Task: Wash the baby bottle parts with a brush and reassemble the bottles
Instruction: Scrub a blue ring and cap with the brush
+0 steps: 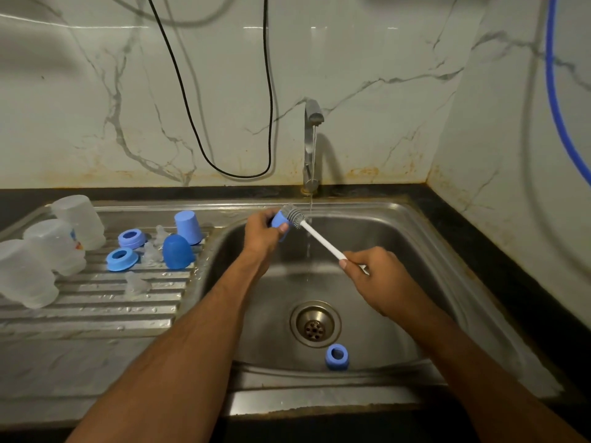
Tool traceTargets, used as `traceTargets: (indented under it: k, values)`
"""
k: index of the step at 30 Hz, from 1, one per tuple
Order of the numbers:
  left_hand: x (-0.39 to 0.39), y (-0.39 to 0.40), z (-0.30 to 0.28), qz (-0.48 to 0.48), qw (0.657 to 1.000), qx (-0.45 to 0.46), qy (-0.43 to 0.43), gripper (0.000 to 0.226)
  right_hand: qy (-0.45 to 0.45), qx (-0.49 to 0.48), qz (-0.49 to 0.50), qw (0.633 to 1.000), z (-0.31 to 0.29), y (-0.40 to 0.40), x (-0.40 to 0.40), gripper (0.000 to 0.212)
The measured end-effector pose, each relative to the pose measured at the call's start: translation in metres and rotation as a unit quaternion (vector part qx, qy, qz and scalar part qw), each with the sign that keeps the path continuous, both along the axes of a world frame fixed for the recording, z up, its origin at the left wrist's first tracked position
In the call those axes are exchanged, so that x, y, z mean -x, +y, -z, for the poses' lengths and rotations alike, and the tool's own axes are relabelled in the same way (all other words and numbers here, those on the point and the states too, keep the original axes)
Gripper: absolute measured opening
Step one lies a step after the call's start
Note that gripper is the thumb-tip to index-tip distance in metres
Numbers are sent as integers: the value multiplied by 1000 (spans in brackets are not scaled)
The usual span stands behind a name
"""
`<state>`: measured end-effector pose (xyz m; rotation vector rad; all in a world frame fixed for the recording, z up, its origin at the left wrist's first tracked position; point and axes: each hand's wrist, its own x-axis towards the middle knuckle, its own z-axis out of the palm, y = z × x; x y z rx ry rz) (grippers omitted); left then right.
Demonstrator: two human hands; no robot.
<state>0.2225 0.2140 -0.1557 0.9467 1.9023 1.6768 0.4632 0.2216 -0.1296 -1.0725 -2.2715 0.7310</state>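
My left hand (pixel 263 233) grips a blue bottle cap (pixel 279 219) over the sink, beside a thin stream of tap water. My right hand (pixel 374 272) holds the white handle of a bottle brush (pixel 321 239), whose grey bristle head sits at the cap's mouth. One blue collar ring (pixel 336 356) lies in the sink basin near the front wall. On the ribbed drainboard (pixel 96 308) at left rest three frosted bottle bodies (pixel 52 243), two blue rings (pixel 122 259), two blue caps (pixel 177 251) and several clear teats (pixel 137 283).
The steel tap (pixel 311 145) stands at the back of the sink (pixel 447 282), running. The drain (pixel 315 324) is in the basin's middle. A black cable (pixel 204 148) hangs on the marble wall, a blue hose (pixel 556 107) at right. Dark counter edges the sink.
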Motion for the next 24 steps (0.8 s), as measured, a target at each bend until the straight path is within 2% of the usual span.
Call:
traceTargets:
  k: [3, 10, 13, 16, 19, 22, 24]
  values:
    - [-16, 1, -1, 34, 999, 8, 19, 38, -4, -26, 38, 999, -3, 7, -1, 34]
    - [-2, 1, 5, -9, 1000, 21, -8, 38, -23, -14, -4, 1000, 1, -1, -7, 32]
    - [-13, 3, 3, 15, 1000, 16, 10, 39, -32, -20, 31, 999, -1, 8, -6, 32]
    - [-23, 10, 7, 41, 998, 23, 35, 39, -26, -12, 15, 999, -2, 4, 0, 33]
    - [-18, 10, 10, 26, 998, 37, 32, 35, -20, 48, 1, 999, 0, 4, -7, 31]
    - [-13, 9, 9, -3, 999, 22, -35, 29, 7, 157, 11, 987, -5, 11, -19, 26]
    - [-13, 12, 12, -10, 998, 24, -56, 27, -6, 132, 52, 990, -4, 19, -23, 25]
